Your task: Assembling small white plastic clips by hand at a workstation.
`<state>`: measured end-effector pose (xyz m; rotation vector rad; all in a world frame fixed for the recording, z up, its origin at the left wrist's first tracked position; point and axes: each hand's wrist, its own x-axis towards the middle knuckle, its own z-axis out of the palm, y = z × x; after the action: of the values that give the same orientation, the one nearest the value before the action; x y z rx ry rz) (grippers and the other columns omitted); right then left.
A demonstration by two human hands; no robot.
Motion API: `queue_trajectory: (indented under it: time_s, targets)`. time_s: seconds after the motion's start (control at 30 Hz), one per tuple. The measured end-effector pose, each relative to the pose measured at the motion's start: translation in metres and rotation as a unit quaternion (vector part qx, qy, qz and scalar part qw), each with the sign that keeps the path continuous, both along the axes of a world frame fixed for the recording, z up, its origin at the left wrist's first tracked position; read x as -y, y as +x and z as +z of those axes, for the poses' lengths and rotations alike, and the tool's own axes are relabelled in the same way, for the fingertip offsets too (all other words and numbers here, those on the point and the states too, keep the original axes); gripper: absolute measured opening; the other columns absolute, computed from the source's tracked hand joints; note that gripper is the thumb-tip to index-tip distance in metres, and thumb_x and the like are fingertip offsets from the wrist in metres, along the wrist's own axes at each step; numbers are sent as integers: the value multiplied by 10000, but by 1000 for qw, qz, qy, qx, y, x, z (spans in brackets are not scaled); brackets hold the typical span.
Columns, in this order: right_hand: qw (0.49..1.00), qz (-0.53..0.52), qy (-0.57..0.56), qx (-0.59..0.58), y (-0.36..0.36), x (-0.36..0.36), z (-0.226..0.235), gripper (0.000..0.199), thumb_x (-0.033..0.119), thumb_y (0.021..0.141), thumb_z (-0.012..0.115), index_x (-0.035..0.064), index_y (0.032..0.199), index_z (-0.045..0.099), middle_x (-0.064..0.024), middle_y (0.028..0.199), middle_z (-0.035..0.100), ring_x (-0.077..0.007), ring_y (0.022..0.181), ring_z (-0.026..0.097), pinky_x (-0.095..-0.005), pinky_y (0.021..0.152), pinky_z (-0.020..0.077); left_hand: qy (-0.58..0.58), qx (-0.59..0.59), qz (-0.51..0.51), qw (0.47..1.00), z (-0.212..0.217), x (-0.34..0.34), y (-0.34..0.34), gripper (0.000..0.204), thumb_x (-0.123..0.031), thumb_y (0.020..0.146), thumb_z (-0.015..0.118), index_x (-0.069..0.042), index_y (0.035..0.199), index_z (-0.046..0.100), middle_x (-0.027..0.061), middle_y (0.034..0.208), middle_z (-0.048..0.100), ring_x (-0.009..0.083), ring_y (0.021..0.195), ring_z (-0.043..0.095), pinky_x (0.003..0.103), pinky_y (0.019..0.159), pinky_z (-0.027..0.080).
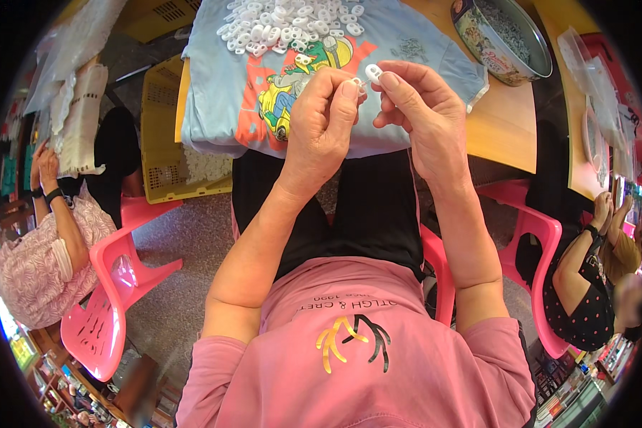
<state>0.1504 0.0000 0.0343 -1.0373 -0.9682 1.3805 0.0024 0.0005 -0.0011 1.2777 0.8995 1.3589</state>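
Note:
Above the cloth-covered table, my left hand [321, 121] pinches a small white plastic piece [359, 85] between thumb and forefinger, mostly hidden by the fingertips. Close beside it, my right hand [428, 114] grips an oval white plastic piece with two holes [373, 72] between thumb and forefinger, its other fingers loosely curled. A heap of similar white plastic pieces [285, 25] lies beyond my hands on a light blue shirt [210, 93] with a colourful cartoon print. Farther right on the shirt sits a small pile of tiny metal parts [410, 48].
A round tin [478, 36] of small metal parts stands at the far right of the wooden table [506, 121]. Yellow crates [160, 167] are at the left. Pink chairs [107, 299] flank me; one person [50, 250] works at left, others [578, 285] at right.

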Motion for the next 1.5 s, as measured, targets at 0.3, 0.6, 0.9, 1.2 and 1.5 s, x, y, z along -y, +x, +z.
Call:
queue_trajectory:
  time_s: [0.3, 0.6, 0.9, 1.2, 1.5]
  targets:
    - [1000, -2, 3, 3, 0, 2, 2, 226, 125, 933, 661, -24, 1102, 655, -80, 932, 671, -85, 742, 599, -259, 633, 556, 5, -5, 1, 1000, 0, 1, 1, 149, -132, 1007, 514, -19, 917, 550, 0, 795, 560, 40, 637, 435, 217, 542, 377]
    - [1000, -6, 17, 15, 1, 2, 1, 233, 131, 931, 666, -22, 1106, 653, -83, 937, 675, -85, 730, 600, -263, 641, 550, 10, -33, 11, 999, -2, 0, 0, 142, -128, 1000, 521, -15, 919, 549, 23, 802, 580, 69, 668, 469, 237, 572, 398]
    - [1000, -5, 18, 13, 1, 3, 1, 225, 126, 929, 667, -22, 1098, 658, -78, 928, 676, -84, 728, 600, -260, 633, 548, 4, -23, 9, 1000, -1, 1, 1, 146, -133, 1001, 519, -13, 924, 552, 24, 802, 579, 67, 674, 465, 236, 578, 396]
    - [1000, -5, 15, 16, 0, 2, 2, 227, 125, 929, 666, -24, 1101, 657, -79, 930, 675, -85, 728, 599, -263, 638, 550, 4, -14, 8, 1000, -2, 1, 0, 139, -129, 1003, 516, -17, 929, 551, 13, 806, 571, 57, 667, 450, 228, 569, 388]
    - [999, -14, 22, 25, -3, 4, 2, 234, 100, 916, 680, -28, 1110, 649, -75, 938, 679, -99, 729, 613, -249, 654, 540, 8, 0, -8, 1000, 0, 1, 0, 149, -134, 1019, 494, -24, 929, 539, -7, 792, 532, 35, 643, 418, 211, 555, 371]
